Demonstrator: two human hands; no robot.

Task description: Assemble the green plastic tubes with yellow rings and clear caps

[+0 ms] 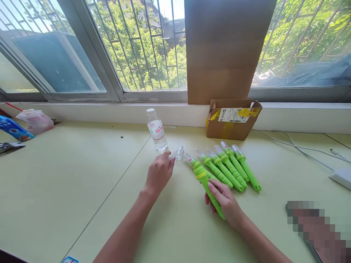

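Note:
My right hand (223,201) is wrapped round a bright green plastic stick (211,197) with a ridged yellow-green collar and no clear tip on its end. My left hand (159,170) reaches forward, thumb and index finger at a clear plastic cap (172,155) and seemingly pinching it. Just beyond the fingertips is another clear cap (180,152) on the table. Partly behind the held stick lies a similar green stick (196,164) with a clear tip. To its right, several more green sticks (231,166) with clear tips lie side by side.
A water bottle (157,129) stands beyond my left hand. At the back stands an open cardboard box (233,120). White cables (296,146) and a white device (341,178) are at right, with a pixelated object (318,230) nearer. A plastic bag (35,120) and blue packet (16,128) sit far left.

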